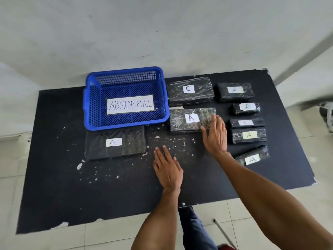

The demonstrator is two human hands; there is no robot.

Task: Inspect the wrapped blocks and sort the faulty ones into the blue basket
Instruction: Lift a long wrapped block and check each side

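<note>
glossy film-wrapped blocks (192, 120), plastic basket (126, 123)

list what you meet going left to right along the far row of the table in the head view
blue basket → wrapped block labelled C → smaller wrapped block labelled A

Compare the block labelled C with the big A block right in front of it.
The C block bears a C; the big A block bears an A. The C block lies farther back and is untouched; the right hand has its straight fingers on the big A block's right end. The C block's wrap looks darker, the big A block's paler and more streaked. Both lie flat, film-wrapped, with white labels, beside the blue basket.
</note>
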